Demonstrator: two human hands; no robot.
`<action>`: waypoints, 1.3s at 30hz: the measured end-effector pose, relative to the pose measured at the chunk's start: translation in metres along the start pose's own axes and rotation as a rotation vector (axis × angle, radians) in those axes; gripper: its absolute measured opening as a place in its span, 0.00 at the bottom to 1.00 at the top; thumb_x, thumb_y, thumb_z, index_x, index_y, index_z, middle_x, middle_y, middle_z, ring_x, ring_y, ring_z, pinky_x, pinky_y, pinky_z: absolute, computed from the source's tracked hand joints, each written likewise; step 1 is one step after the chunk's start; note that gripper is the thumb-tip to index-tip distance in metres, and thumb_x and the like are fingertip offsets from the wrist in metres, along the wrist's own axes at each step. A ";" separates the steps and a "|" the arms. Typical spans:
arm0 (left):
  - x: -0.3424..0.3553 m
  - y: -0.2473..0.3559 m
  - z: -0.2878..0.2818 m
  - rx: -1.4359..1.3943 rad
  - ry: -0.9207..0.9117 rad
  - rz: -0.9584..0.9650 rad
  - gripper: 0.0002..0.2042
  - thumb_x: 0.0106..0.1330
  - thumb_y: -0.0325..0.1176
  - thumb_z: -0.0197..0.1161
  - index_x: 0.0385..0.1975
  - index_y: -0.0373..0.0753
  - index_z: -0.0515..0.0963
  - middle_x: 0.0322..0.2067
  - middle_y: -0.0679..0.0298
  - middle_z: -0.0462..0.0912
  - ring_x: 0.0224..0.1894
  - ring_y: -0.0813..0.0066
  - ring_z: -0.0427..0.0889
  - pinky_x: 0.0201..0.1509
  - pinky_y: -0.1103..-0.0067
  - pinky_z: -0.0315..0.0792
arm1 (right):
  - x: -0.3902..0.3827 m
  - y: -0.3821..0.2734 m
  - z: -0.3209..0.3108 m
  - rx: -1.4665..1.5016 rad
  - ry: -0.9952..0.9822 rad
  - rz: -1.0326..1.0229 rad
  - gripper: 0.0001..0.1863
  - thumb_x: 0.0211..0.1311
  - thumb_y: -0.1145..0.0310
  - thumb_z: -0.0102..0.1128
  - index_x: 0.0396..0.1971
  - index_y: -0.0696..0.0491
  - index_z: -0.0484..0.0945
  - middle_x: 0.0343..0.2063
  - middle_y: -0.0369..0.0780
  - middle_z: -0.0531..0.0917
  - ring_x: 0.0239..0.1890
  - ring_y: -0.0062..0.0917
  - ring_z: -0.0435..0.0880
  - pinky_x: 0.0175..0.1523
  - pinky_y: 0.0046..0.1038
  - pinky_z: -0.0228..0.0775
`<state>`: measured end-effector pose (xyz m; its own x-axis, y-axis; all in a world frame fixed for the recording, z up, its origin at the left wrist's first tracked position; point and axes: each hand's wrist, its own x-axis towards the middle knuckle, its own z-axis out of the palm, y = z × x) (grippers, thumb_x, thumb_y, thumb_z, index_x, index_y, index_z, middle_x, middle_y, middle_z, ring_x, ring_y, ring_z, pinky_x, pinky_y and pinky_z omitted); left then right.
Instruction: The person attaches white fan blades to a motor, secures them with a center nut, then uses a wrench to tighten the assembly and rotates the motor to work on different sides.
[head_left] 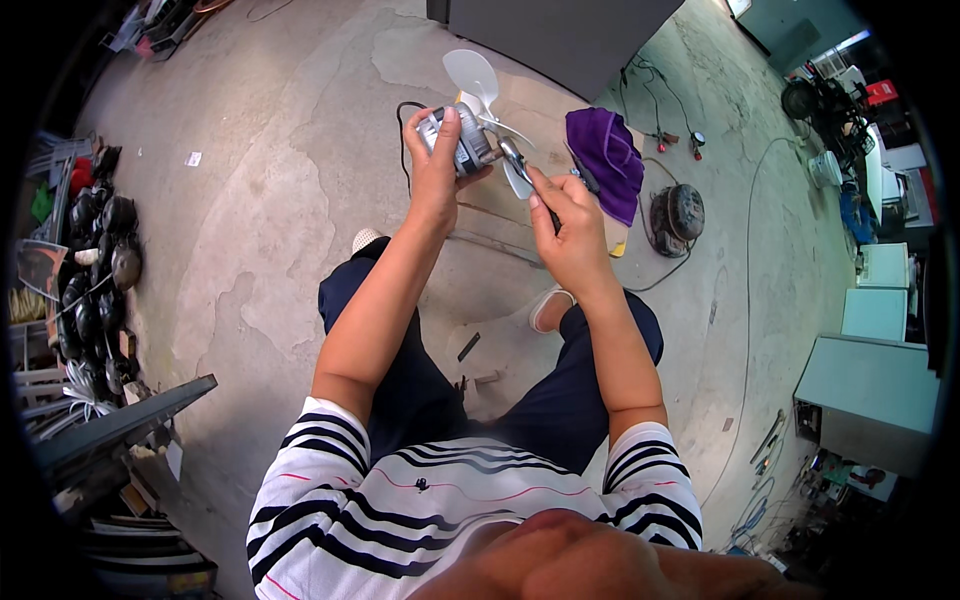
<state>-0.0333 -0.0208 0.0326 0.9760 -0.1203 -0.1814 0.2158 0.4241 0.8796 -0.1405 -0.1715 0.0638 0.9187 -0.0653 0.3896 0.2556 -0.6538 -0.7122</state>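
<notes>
My left hand (435, 165) is wrapped round a silver fan motor (466, 143), holding it up in front of me. Pale fan blades (472, 78) stick out from the motor's far right side. In my right hand (572, 215) is a pair of pliers (513, 158) with a bright metal head and dark handles. Its head meets a short stub on the right side of the motor; whether the jaws grip it I cannot tell. A black cord (402, 150) hangs to the left of the motor. Just right of my right hand lies a purple cloth (606, 160).
A low pale board (540, 110) stands beneath my hands. To its right, a dark round compressor (678, 218) sits on the concrete floor. A grey cabinet (560, 40) stands ahead. Black compressors (105, 240) are piled left; a pale green cabinet (875, 385) stands right.
</notes>
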 end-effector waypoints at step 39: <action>-0.002 0.017 -0.016 -0.017 -0.309 -0.098 0.41 0.65 0.39 0.68 0.72 0.47 0.48 0.66 0.49 0.61 0.63 0.53 0.74 0.63 0.59 0.79 | -0.004 0.031 -0.008 0.330 -0.053 0.198 0.18 0.74 0.70 0.56 0.60 0.54 0.80 0.39 0.37 0.76 0.27 0.15 0.73 0.31 0.20 0.67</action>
<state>-0.0313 0.0008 0.0414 0.8961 -0.4272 -0.1202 0.3111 0.4113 0.8568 -0.1389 -0.1974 0.0452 0.9721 -0.1211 0.2008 0.1466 -0.3543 -0.9235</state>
